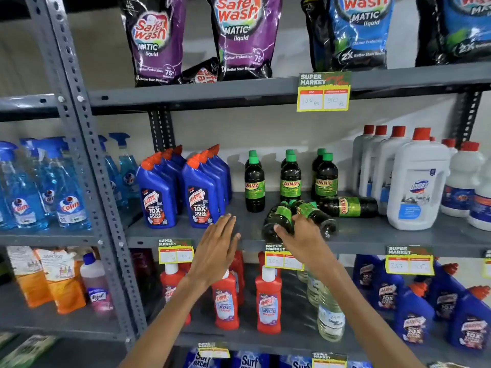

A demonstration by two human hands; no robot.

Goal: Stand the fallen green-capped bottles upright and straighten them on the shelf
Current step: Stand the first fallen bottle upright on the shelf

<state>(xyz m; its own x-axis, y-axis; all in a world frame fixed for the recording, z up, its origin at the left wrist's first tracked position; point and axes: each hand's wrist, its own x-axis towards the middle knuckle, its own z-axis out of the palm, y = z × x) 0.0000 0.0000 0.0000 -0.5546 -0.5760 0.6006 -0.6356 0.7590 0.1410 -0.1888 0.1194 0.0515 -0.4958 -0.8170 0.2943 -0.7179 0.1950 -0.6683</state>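
On the middle grey shelf (186,229), dark green-capped bottles stand upright in three short rows, the front ones at left (254,184), centre (290,180) and right (326,179). Three more lie fallen in front of them. One fallen bottle (276,221) points its base at me, and my right hand (300,235) rests on it, fingers curled around its lower end. A second fallen bottle (316,216) lies just right of that hand. The third fallen bottle (348,207) lies sideways behind, cap to the left. My left hand (215,251) hovers open and flat before the shelf edge, holding nothing.
Blue toilet-cleaner bottles (159,195) stand left of the green-capped ones, and white red-capped jugs (417,181) stand to the right. Detergent pouches (244,35) fill the shelf above. Red bottles (268,298) sit below. Yellow price tags (283,258) hang on the shelf edge. A slotted upright post (87,155) stands on the left.
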